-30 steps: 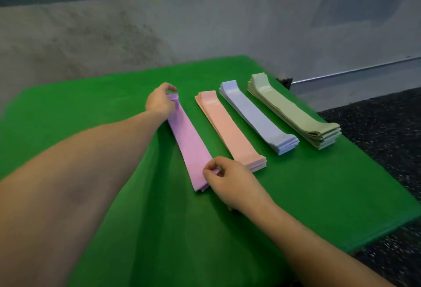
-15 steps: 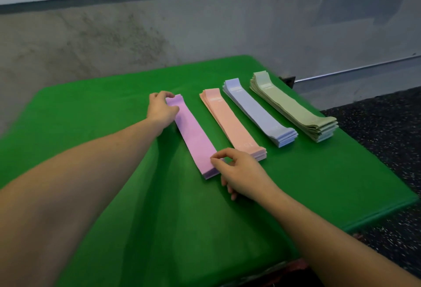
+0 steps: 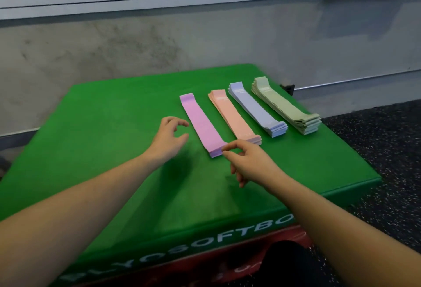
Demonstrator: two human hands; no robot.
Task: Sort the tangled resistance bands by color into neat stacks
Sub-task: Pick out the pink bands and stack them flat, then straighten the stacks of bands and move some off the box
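Four flat stacks of bands lie side by side on a green surface (image 3: 102,127), angled away to the left: pink stack (image 3: 201,125), peach stack (image 3: 232,116), blue stack (image 3: 255,109) and green stack (image 3: 284,107), left to right. The left hand (image 3: 167,141) hovers just left of the pink stack, fingers loosely curled, holding nothing. The right hand (image 3: 248,161) is at the pink stack's near end, thumb and forefinger close together by its corner; whether they pinch it cannot be told.
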